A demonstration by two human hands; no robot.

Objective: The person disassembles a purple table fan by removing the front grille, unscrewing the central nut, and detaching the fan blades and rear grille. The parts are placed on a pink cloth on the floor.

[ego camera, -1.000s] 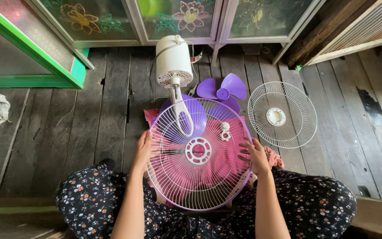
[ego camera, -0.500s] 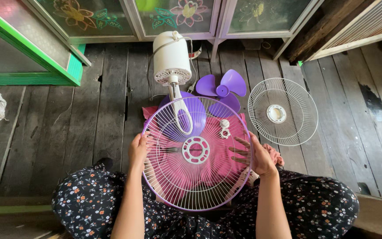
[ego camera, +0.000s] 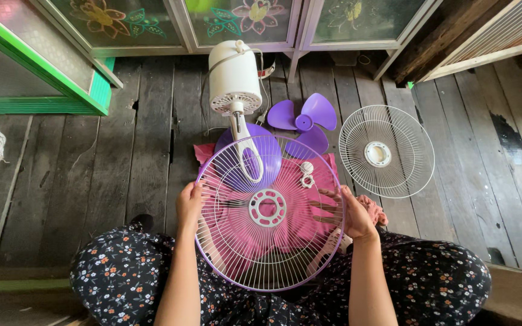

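Floor (ego camera: pixel 122 181): uneven planks with gaps. Grille (ego camera: pixel 269 212) with purple rim is held above the lap, over the pink cloth (ego camera: pixel 285 223). Left hand (ego camera: pixel 188 204) grips the grille's left rim, fingers curled on the wires. Right hand (ego camera: pixel 351 211) clasps the right rim, fingers through the wires. Risk: squeezing probably bends the thin wires; tilting could knock the motor unit (ego camera: pixel 235 78) just beyond the grille. Small nut (ego camera: pixel 307 175) beyond the grille's hub could roll into a plank gap.

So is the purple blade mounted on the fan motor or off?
Off: the purple blade lies on the floor boards, beside the white motor housing.
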